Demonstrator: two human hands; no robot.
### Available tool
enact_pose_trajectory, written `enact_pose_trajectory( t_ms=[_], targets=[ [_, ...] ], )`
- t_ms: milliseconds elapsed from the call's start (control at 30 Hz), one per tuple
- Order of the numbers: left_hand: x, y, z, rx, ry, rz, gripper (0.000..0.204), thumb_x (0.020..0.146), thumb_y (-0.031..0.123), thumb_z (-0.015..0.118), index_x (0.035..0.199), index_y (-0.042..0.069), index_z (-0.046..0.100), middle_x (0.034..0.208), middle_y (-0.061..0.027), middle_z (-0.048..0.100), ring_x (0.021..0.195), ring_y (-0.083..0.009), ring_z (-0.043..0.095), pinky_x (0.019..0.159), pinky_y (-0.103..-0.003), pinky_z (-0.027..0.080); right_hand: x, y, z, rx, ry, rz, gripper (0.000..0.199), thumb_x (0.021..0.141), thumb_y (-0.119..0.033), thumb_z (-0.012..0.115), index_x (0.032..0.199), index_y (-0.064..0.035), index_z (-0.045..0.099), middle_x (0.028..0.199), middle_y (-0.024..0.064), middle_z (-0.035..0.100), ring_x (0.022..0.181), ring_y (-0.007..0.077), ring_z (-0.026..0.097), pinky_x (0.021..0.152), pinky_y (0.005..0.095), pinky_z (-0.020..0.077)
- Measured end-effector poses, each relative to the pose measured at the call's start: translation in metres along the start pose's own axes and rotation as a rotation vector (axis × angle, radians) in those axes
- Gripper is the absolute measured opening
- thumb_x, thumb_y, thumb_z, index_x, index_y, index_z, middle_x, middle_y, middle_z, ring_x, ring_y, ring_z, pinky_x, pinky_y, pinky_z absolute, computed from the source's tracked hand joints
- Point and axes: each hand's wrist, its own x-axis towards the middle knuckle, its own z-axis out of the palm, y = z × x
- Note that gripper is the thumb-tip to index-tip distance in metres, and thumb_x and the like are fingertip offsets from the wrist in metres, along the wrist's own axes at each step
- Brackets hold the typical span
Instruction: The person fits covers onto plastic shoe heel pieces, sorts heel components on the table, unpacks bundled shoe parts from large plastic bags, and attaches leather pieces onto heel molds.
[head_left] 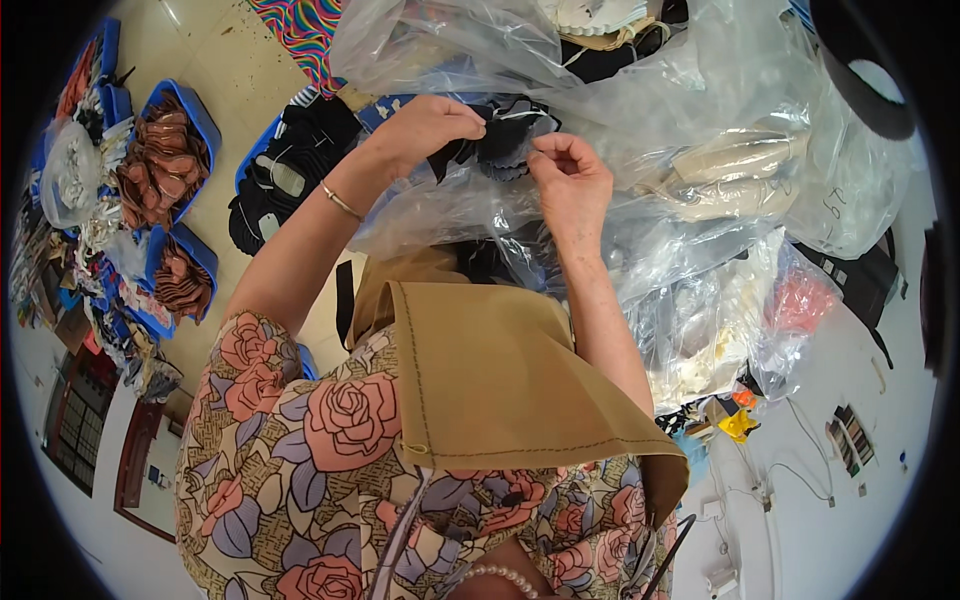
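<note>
A small bundle of dark scalloped fabric pieces (506, 143) lies on clear plastic between my hands, at the top middle. A thin white string (520, 114) runs across its upper side. My left hand (428, 132) comes in from the left, thumb and fingertips pinched at the string's left end. To the right of the bundle is my right hand (572, 178), fingers curled and thumb pressed to the forefinger at the bundle's edge. What its fingertips hold is too small to make out.
Clear plastic bags (690, 90) cover the work surface, one with beige pieces (735, 165) inside. At my left stands a blue bin of black pieces (290, 160). Blue bins with brown pieces (165, 160) stand farther left. A tan apron (490, 370) hangs before me.
</note>
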Motion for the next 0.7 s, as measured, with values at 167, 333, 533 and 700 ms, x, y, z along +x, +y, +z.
enact_pose_trajectory(
  t_ms=[167, 333, 533, 700],
  targets=[
    [0.002, 0.005, 0.003, 0.012, -0.014, 0.002, 0.028, 0.075, 0.017, 0.067, 0.095, -0.002, 0.065, 0.089, -0.0051, 0.063, 0.086, -0.0122, 0.054, 0.08, -0.024, 0.039, 0.005, 0.0, 0.0, -0.113, -0.005, -0.01, 0.009, 0.073, -0.005, 0.068, 0.077, -0.003, 0.061, 0.075, 0.0034, 0.056, 0.062, 0.0099, 0.053, 0.06, 0.0238, 0.0445],
    [0.016, -0.001, -0.002, 0.013, -0.061, -0.001, 0.028, 0.073, 0.017, 0.068, 0.094, -0.002, 0.065, 0.088, -0.0054, 0.063, 0.087, -0.0126, 0.053, 0.081, -0.024, 0.039, 0.009, -0.012, 0.013, -0.677, 0.067, -0.173, 0.029, 0.068, -0.019, 0.075, 0.08, -0.0065, 0.053, 0.082, 0.0072, 0.053, 0.067, 0.0229, 0.055, 0.062, 0.0334, 0.0459],
    [0.02, 0.004, -0.004, -0.002, -0.073, 0.012, 0.024, 0.073, 0.015, 0.068, 0.091, -0.001, 0.066, 0.087, -0.0053, 0.063, 0.086, -0.0129, 0.053, 0.081, -0.024, 0.038, 0.012, -0.014, 0.017, -0.767, 0.121, -0.318, 0.035, 0.066, -0.023, 0.076, 0.086, -0.0095, 0.051, 0.093, 0.0077, 0.049, 0.077, 0.0276, 0.056, 0.064, 0.0381, 0.046],
    [0.024, 0.002, -0.005, -0.037, -0.077, 0.011, 0.025, 0.073, 0.015, 0.068, 0.091, -0.001, 0.066, 0.087, -0.0053, 0.063, 0.086, -0.0131, 0.054, 0.081, -0.024, 0.039, 0.016, -0.009, 0.014, -0.761, 0.104, -0.339, 0.04, 0.064, -0.028, 0.079, 0.086, -0.0096, 0.051, 0.093, 0.0075, 0.049, 0.08, 0.0279, 0.055, 0.066, 0.0386, 0.046]
  ],
)
